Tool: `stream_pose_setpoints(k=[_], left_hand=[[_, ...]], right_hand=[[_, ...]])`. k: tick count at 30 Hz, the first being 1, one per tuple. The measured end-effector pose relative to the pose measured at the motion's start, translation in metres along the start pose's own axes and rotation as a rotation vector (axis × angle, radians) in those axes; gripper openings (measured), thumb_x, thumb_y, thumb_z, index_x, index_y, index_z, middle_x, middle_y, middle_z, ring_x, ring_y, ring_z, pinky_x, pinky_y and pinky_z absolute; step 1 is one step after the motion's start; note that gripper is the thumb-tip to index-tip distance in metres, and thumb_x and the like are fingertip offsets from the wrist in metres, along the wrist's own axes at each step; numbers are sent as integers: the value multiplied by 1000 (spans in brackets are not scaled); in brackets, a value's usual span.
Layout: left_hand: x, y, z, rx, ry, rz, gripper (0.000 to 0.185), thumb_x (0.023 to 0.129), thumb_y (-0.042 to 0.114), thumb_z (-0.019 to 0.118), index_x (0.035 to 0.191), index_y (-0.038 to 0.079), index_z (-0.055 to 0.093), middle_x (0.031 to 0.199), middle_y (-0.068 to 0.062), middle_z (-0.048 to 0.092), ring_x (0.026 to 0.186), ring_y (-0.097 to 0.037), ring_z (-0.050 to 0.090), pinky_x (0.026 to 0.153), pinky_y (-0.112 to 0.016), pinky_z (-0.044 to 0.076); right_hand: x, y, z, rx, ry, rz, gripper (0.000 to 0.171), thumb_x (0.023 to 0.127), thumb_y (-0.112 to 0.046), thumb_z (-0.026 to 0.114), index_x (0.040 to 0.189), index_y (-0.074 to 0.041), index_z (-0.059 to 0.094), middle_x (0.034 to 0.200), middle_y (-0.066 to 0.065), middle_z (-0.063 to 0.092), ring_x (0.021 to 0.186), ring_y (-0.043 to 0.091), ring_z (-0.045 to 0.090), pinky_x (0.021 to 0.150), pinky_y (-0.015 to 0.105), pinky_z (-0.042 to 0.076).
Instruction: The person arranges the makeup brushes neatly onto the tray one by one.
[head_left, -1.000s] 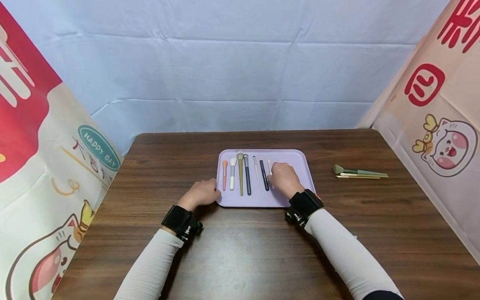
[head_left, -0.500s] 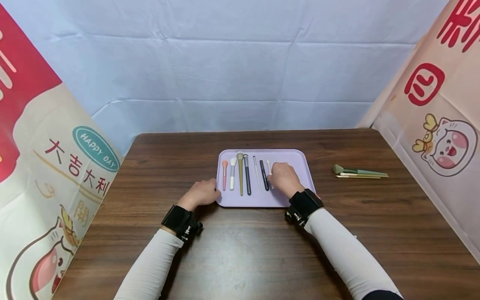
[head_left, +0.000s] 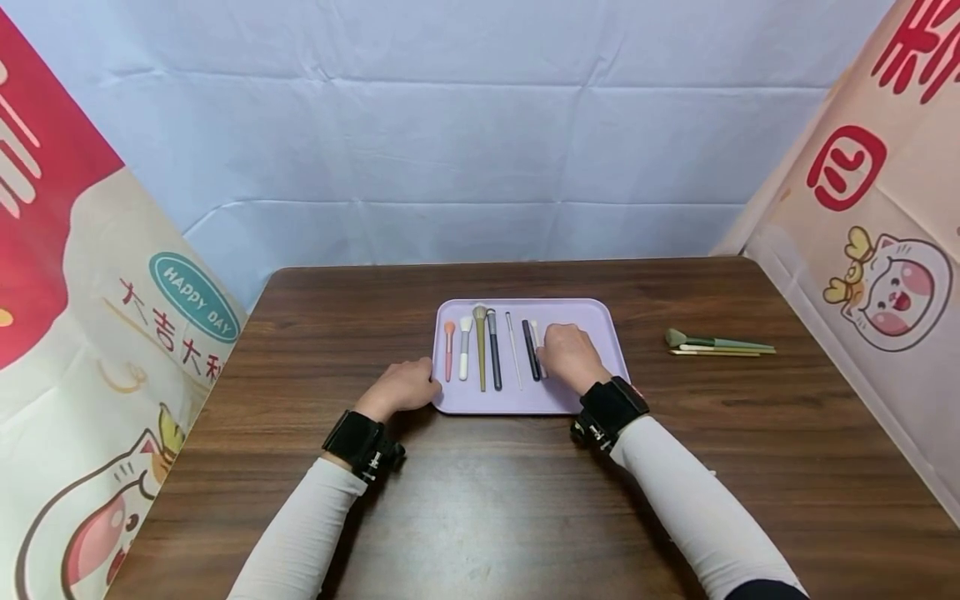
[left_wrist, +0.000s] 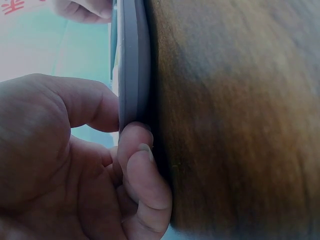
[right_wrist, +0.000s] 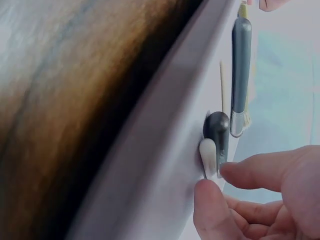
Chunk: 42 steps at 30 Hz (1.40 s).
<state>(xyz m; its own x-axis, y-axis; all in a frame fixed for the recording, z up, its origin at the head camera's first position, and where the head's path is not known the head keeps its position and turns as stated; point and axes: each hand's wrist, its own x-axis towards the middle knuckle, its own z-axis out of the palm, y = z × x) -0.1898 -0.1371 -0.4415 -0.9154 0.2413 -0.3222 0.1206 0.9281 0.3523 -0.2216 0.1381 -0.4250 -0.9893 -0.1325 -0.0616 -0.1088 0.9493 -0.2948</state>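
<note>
A lilac tray (head_left: pixel 600 333) lies at the table's middle with several makeup brushes side by side. My left hand (head_left: pixel 405 385) grips the tray's front left rim (left_wrist: pixel 134 60), thumb on top and fingers curled under. My right hand (head_left: pixel 567 354) rests on the tray and pinches the handle of a small white brush (right_wrist: pixel 207 155) between thumb and forefinger. That brush lies right beside a black brush (head_left: pixel 530 350), and in the right wrist view the two handles touch. To their left lie a thin white stick (head_left: pixel 513 350), a dark grey brush (head_left: pixel 494 354), an olive brush (head_left: pixel 481 350) and two short ones.
Two green-handled brushes (head_left: pixel 716 343) lie on the brown table (head_left: pixel 480 500) to the right of the tray. Printed cloth panels stand along both sides and a pale sheet hangs behind. The tray's right part is bare.
The small white brush has shifted slightly left, closer to the black brush. The left hand has stayed on the tray rim.
</note>
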Motion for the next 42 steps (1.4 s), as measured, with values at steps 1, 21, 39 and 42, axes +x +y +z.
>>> stream_pose_setpoints(k=[1,21,39,42], left_hand=[[0,0,0,1,0,0,32,95,21,53,117,-1,60,99,-11,63,83,-26,56,75,-37,46],[0,1,-1,30,-4,7,35,94,21,53,118,-3,59,100,-13,63,82,-27,56,77,-39,47],[-2,1,0,18,0,10,33,93,21,54,116,-2,59,91,-11,61,78,-27,56,72,-37,46],[-2,1,-1,21,3,15,33,93,21,53,115,-2,59,92,-11,61,78,-27,56,73,-38,46]], right_hand=[[-1,1,-1,1,10,-3,36,91,-13,60,56,-10,49,72,15,65,64,29,59,66,45,52],[-16,51,-38,41,20,76,28,97,-16,56,114,3,66,111,22,69,99,38,66,84,50,51],[-40,104,-50,34,50,53,33,99,-12,56,125,7,59,120,29,58,108,44,57,90,57,46],[-43,112,-52,26,47,67,34,98,-12,57,126,7,58,123,30,56,111,46,56,91,58,45]])
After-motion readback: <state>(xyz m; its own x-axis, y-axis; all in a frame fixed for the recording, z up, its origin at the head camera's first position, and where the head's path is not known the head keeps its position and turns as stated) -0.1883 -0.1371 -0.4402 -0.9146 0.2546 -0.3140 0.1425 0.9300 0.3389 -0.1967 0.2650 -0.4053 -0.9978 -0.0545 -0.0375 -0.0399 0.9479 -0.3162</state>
